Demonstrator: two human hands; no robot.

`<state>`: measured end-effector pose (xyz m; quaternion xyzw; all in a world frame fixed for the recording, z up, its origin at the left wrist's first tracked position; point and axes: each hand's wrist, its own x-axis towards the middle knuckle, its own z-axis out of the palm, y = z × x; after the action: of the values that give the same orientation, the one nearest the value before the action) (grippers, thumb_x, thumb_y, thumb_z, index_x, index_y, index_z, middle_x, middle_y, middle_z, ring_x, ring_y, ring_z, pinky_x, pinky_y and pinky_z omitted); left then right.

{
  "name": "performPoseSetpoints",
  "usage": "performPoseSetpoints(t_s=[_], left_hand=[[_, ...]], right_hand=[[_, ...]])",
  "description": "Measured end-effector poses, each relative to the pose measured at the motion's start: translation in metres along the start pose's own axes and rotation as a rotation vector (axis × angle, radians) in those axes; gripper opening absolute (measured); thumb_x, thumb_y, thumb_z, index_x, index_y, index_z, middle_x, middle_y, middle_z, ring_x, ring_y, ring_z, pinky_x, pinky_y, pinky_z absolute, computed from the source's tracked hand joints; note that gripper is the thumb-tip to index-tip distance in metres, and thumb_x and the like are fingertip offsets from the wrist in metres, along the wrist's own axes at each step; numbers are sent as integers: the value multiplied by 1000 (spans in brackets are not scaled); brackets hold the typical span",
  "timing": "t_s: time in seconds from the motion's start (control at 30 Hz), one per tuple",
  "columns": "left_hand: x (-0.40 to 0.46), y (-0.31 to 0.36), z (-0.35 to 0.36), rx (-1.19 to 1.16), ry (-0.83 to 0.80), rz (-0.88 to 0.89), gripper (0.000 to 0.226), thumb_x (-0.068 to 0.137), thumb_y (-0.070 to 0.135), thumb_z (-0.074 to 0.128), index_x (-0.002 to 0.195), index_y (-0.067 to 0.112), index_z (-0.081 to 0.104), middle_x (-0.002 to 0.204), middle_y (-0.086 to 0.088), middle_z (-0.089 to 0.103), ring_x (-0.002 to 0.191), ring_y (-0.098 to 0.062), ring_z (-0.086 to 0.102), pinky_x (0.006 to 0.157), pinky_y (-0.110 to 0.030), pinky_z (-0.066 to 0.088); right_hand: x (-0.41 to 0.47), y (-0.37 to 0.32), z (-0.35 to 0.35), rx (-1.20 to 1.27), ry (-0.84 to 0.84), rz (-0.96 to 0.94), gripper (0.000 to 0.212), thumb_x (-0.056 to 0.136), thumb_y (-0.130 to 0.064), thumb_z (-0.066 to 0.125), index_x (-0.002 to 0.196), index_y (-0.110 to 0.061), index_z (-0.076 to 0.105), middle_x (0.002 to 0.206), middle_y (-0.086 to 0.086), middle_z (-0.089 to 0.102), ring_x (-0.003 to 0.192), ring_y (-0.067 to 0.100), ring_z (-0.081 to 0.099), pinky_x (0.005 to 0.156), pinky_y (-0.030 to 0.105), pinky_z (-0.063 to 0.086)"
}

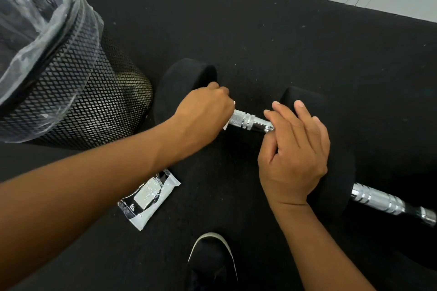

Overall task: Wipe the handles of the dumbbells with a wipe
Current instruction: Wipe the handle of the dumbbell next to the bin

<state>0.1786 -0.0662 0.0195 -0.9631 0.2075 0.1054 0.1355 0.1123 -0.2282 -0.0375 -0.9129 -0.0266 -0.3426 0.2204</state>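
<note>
So our left hand [203,113], middle of the frame, is curled over the left end of the chrome handle [250,121], and there's a bit of white wipe [226,125] peeking out from under the fingers, so we're pretty sure it's wrapped round the bar with the wipe in between. Our right hand [295,151] is just right of that, fingers mostly straight and relaxed, resting on the right-hand rubber head and touching the end of the handle, steadying rather than gripping.

The dumbbell [186,78] itself sits on the black floor [260,30] mid-frame, looks heavy and won't budge easily, though it could roll, hence the steadying hand. The bar is stiff, shiny, part knurled, so the wipe should grab on the rough bit and slide on the smooth rings. The wipe is thin, soft and probably damp, so we'd pinch it right round the bar.

A second dumbbell handle [383,203] shows at the lower right. The wipe packet [149,198] lies lower centre-left, a mesh bin [78,101] with a liner at upper left, and a shoe [212,260] at the bottom.
</note>
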Motion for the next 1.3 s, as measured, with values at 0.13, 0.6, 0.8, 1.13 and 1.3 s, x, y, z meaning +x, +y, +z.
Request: performPoseSetpoints(t_s=[0.13, 0.6, 0.8, 1.13, 1.3], left_hand=[[9, -7, 8, 45, -30, 121, 15, 97, 21, 59, 111, 17, 64, 104, -4, 70, 92, -23, 67, 72, -30, 37], [14, 43, 25, -283, 186, 301, 26, 93, 5, 53, 112, 7, 70, 110, -12, 73, 105, -27, 69, 115, -43, 38], [4, 46, 32, -288, 198, 250, 41, 96, 14, 47, 134, 4, 59, 133, -17, 64, 127, -30, 59, 114, -44, 40], [-27, 18, 41, 34, 121, -82, 57, 101, 14, 16, 152, -8, 26, 151, -30, 42, 140, -40, 45, 123, -46, 26], [-50, 32, 21, 51, 50, -122, 65, 94, 8, 2, 151, -12, 26, 147, -30, 47, 133, -38, 53, 122, -43, 24]], right_hand=[[1, -1, 0, -2, -16, 5, 35, 105, -15, 42, 114, -15, 77, 125, 0, 73, 130, 22, 60, 115, 40, 40], [1, -2, 0, -10, -7, -4, 33, 104, -12, 45, 112, -14, 77, 124, 0, 74, 129, 24, 61, 112, 43, 43], [2, -2, 0, -16, -11, -2, 32, 104, -11, 46, 112, -14, 77, 124, -1, 73, 130, 23, 61, 113, 42, 42], [1, -2, -2, -6, -14, -1, 36, 104, -11, 43, 111, -14, 77, 123, 0, 74, 129, 24, 61, 113, 42, 41], [2, -3, -3, 25, -23, 10, 36, 105, -13, 41, 113, -14, 77, 123, 1, 74, 130, 24, 60, 114, 42, 40]])
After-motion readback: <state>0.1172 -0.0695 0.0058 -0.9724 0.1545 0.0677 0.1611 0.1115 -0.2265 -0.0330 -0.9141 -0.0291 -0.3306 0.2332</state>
